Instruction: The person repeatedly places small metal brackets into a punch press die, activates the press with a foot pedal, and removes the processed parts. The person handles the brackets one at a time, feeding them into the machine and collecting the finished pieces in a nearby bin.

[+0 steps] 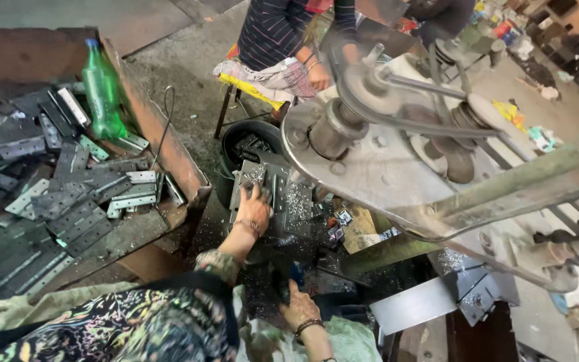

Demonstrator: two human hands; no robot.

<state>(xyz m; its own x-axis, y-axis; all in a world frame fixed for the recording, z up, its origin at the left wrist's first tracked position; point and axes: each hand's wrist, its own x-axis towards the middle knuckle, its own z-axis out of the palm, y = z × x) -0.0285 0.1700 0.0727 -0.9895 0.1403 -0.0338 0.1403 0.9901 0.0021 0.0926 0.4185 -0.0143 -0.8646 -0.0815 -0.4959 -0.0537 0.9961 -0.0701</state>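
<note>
Fingers of your left hand (254, 204) curl down on that flat grey perforated steel plate (252, 179); looks stiff, heavyish and sharp-edged, so grab its long edges, while your right hand (297, 307) looks loosely closed, can't tell on what.

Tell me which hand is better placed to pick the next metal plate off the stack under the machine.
Probably the left hand: it already rests on the metal plates, while the right hand sits lower, away from them.

Green bottle (102, 90) stands among grey hinges (68, 194).

Dull grey metal hinges (68, 201), glossy green plastic bottle (102, 90), seemingly rough rusted tray (169, 144).
</note>
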